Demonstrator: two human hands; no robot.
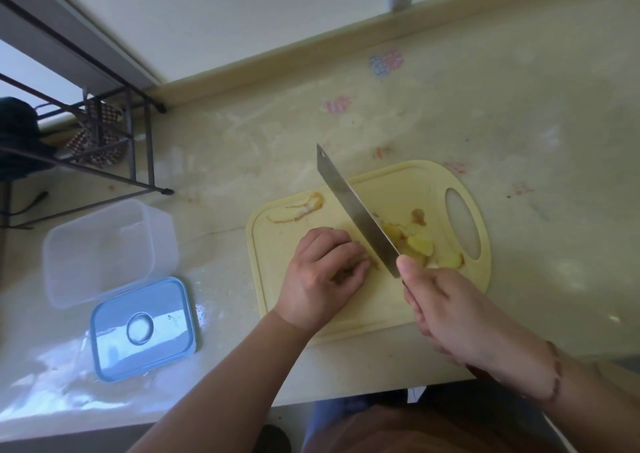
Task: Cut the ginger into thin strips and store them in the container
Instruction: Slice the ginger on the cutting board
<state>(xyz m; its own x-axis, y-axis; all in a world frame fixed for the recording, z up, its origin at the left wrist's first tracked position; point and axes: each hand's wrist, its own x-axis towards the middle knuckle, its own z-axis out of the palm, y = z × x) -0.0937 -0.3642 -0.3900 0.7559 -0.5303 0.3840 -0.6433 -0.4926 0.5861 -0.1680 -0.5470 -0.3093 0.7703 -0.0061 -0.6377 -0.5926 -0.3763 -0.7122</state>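
Pale yellow ginger slices with darker brownish edges lie in a loose pile right of centre on the cream cutting board, just right of the knife blade, which slants from upper left to lower right. The right hand grips the knife handle, thumb up by the blade's heel. The left hand, fingers curled, presses down on a small ginger piece, mostly hidden, just left of the blade. Peel scraps sit at the board's upper left. On the bench at the lower left stand the clear container, open, and its blue lid beside it
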